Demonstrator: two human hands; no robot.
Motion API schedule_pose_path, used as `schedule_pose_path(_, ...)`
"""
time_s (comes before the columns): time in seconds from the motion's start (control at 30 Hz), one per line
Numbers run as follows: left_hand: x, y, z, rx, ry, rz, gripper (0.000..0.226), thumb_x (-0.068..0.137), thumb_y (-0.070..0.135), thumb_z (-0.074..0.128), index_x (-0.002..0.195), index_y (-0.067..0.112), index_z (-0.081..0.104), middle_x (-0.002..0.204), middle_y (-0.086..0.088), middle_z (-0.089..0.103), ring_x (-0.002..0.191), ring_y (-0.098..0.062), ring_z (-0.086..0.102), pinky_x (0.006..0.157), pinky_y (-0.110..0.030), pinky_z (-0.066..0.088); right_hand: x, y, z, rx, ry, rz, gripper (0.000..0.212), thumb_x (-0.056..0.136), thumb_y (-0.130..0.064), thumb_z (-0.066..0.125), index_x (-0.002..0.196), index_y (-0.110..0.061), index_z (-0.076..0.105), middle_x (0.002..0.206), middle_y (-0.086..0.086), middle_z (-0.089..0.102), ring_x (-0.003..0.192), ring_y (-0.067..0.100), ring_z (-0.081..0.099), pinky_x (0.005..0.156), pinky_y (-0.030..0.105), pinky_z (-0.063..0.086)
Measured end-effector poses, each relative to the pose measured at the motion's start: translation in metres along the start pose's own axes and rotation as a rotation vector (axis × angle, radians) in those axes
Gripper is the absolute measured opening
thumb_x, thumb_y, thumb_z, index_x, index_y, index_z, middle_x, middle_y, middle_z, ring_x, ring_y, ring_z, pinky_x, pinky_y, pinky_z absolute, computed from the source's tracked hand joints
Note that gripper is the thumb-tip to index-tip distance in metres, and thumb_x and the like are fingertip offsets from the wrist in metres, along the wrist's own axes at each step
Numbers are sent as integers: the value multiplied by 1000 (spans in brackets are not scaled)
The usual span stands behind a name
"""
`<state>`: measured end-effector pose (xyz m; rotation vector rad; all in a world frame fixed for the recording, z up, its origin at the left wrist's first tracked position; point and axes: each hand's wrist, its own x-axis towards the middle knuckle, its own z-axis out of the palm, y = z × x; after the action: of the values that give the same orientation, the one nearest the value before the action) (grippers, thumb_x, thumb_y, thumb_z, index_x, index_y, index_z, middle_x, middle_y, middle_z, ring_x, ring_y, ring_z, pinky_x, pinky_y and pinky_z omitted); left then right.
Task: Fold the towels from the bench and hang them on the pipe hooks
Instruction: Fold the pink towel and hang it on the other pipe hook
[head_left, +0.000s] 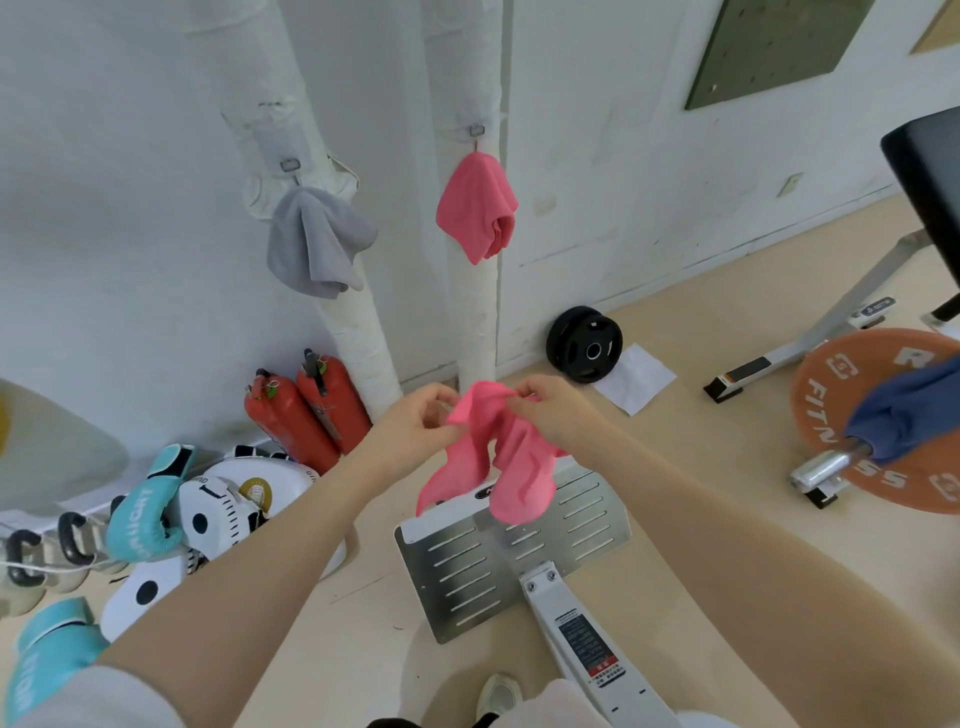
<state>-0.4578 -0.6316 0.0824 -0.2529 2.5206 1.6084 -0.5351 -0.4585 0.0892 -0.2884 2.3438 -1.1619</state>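
Note:
A pink towel (511, 457) hangs crumpled between my hands in the middle of the view. My left hand (410, 423) pinches its top left edge and my right hand (550, 410) pinches its top right edge. On the wall behind stand two white wrapped pipes. A grey towel (314, 241) hangs from the hook (290, 166) on the left pipe. A second pink towel (478, 208) hangs from the hook (477, 131) on the right pipe. A blue towel (906, 413) is draped over a barbell end at the right.
Two red fire extinguishers (301, 410) stand at the foot of the left pipe. Boxing gloves and pads (156, 519) lie at the lower left. A slotted metal footplate (498, 556) is below my hands. A black weight plate (584, 345) leans on the wall; an orange plate (878, 421) stands at the right.

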Motion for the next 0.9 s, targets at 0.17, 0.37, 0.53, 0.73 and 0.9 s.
schedule_pose_path(0.17,0,-2,5,74,-9,21,26,94,20,52,70,10,55,65,0,48,58,-6,42,61,-23,35,4,-14,13,223,-122,4,9,88,-20,59,80,-22,56,61,-1,47,37,9,37,35,16,25)
schedule_pose_path(0.37,-14,-25,-20,-108,153,-98,31,97,27,44,82,9,64,75,-5,55,70,-16,47,71,-32,40,11,-27,24,473,73,211,25,85,-1,41,77,-21,54,59,2,43,36,9,39,45,19,29)
schedule_pose_path(0.53,-31,-31,-38,-128,175,-49,37,93,28,52,86,-8,59,73,-10,53,70,-17,47,68,-33,42,-13,-59,53,630,-432,186,28,86,2,39,79,-13,61,68,3,57,56,13,57,53,21,49)
schedule_pose_path(0.73,-54,-33,-60,-367,203,-86,25,98,14,43,99,5,65,83,-12,63,76,-17,59,70,-25,51,-11,-75,93,180,-216,-211,26,78,4,59,78,-22,55,70,-3,58,67,13,56,67,29,52)
schedule_pose_path(0.9,-70,-44,-77,-364,160,-129,30,98,14,41,111,-1,64,93,-11,66,77,-7,65,76,-23,55,-10,-81,119,-400,20,-543,11,79,-15,59,83,-8,66,99,5,53,92,19,47,80,29,40)
